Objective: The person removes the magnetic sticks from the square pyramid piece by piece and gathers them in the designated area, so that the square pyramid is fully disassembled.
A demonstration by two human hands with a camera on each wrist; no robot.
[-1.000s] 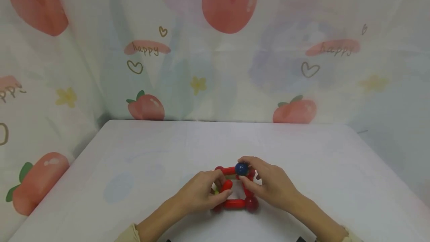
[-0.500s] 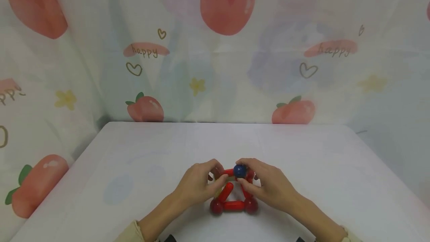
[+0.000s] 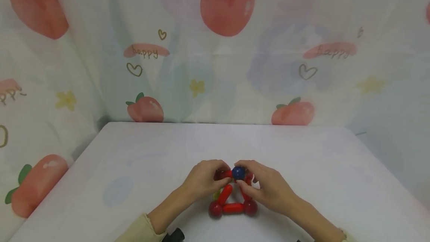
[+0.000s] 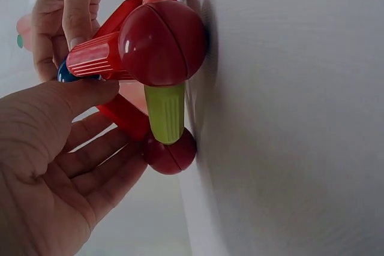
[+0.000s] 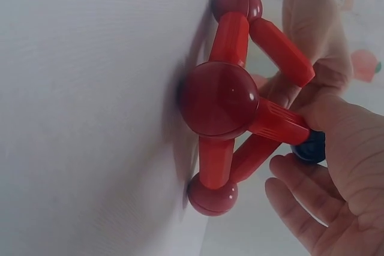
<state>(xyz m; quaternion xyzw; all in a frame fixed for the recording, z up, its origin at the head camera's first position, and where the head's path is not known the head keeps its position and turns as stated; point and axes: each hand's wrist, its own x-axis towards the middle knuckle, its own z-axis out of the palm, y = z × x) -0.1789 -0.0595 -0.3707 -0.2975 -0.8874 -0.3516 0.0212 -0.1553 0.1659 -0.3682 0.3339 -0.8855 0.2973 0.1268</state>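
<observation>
Steadying a ball-and-rod frame [image 3: 233,208] from both sides

At left, the left hand [image 3: 205,178] grips the far-left red rod [image 3: 226,174] between thumb and fingers, presumably keeping its upper end against the blue ball [image 3: 238,173]. Below, a yellow-green rod [image 4: 167,115], ribbed lengthwise, links the two left-hand balls. From the near-left ball [image 3: 215,209], glossy, dark red and seamed, a leaning red rod [image 5: 282,52] rises, its tip apart from the blue ball. The frame, plastic by its look, rests near the middle of the white table's [image 3: 151,152] near side. Rightward, the near-right ball [image 3: 250,208] likely serves as a corner foot. At right, the right hand [image 3: 268,186] pinches the smooth blue sphere, apparently holding it aloft where rods converge.
</observation>
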